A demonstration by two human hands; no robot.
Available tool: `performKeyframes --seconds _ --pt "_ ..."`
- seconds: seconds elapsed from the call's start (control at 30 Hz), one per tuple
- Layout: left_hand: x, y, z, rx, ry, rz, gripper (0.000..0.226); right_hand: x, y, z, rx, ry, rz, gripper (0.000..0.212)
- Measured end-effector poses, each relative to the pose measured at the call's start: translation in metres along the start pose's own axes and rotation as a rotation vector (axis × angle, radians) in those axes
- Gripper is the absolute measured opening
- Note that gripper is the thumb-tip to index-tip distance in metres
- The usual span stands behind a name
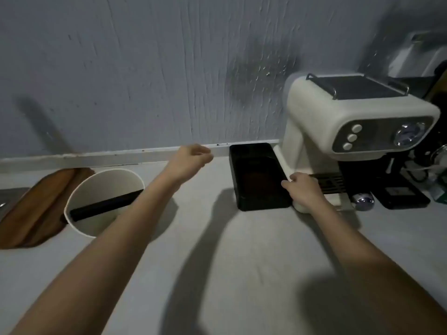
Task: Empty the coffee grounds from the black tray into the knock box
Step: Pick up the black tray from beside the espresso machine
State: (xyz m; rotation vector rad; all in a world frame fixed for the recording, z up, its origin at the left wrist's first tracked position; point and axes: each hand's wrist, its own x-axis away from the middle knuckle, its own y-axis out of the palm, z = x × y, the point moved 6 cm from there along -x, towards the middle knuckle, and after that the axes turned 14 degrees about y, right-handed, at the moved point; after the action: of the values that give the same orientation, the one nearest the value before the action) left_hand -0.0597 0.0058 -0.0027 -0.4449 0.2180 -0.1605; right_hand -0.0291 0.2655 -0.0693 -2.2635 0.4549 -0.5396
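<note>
The black tray (258, 177) sits on the counter just left of the espresso machine, with dark grounds inside. My right hand (303, 189) rests at the tray's right rim, where it meets the machine's base; whether the fingers grip the rim I cannot tell. To the tray's left, near the wall, my left hand (191, 159) hovers with loosely curled fingers and holds nothing. The white round knock box (96, 187), crossed by a black bar, stands at the left, partly hidden by my left forearm.
A cream espresso machine (348, 131) stands at the right, with a black scale (401, 197) and cables beyond it. A wooden board (36, 209) lies at the far left beside the knock box. The grey wall runs along the back of the counter.
</note>
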Motion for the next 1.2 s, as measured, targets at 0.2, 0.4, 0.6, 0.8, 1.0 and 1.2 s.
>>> performKeyframes --seconds 0.2,0.4,0.6,0.8,1.0,1.2 --pt "-0.002 0.053 -0.054 0.071 -0.172 -0.041 0.032 -0.021 0.017 0.012 0.123 0.015 0.004 0.028" --pt "-0.001 0.094 -0.095 0.111 -0.322 -0.022 0.042 -0.036 0.029 0.019 0.226 -0.032 0.103 0.029" --pt "-0.003 0.13 -0.101 0.186 -0.362 -0.053 0.052 -0.04 0.03 0.016 0.203 -0.138 0.162 0.027" --pt "-0.002 0.153 -0.104 0.284 -0.439 -0.055 0.045 -0.044 0.027 0.021 0.081 -0.039 0.11 0.037" --pt "0.002 0.141 -0.108 0.271 -0.435 0.014 0.04 -0.033 0.028 0.025 -0.081 0.035 0.045 0.036" --pt "0.021 0.125 -0.119 0.351 -0.473 0.093 0.043 -0.016 0.037 0.032 -0.239 0.117 -0.005 0.03"
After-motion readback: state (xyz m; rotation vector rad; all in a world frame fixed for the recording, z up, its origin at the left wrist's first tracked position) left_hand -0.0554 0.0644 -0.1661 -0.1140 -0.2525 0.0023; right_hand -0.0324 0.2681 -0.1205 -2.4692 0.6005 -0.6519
